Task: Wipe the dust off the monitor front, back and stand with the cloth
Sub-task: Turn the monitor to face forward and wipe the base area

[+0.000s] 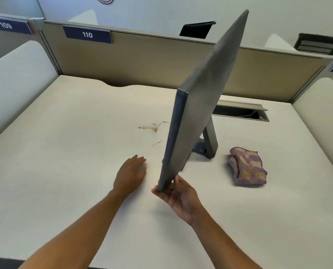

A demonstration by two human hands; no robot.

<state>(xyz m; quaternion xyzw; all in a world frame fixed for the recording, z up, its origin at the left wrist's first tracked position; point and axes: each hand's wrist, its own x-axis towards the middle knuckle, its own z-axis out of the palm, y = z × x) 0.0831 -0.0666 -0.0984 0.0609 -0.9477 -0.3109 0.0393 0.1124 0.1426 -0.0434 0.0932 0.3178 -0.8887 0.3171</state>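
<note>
On the desk (64,152), right hand (178,199) pinching monitor (204,90) corner, left hand (130,171) flat, released

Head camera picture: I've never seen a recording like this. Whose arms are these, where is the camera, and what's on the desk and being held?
There is no machine here: a person wears one wide-angle camera on the head, looking forward and down, so you see their own bare arms. The right hand pinches the near bottom corner of a thin dark grey flat monitor, which is turned edge-on on its grey stand. The left hand lies open on the white desk, holding nothing. A folded purple and tan patterned cloth lies on the desk right of the stand, untouched. A small brown stain marks the desk beside the monitor.
</note>
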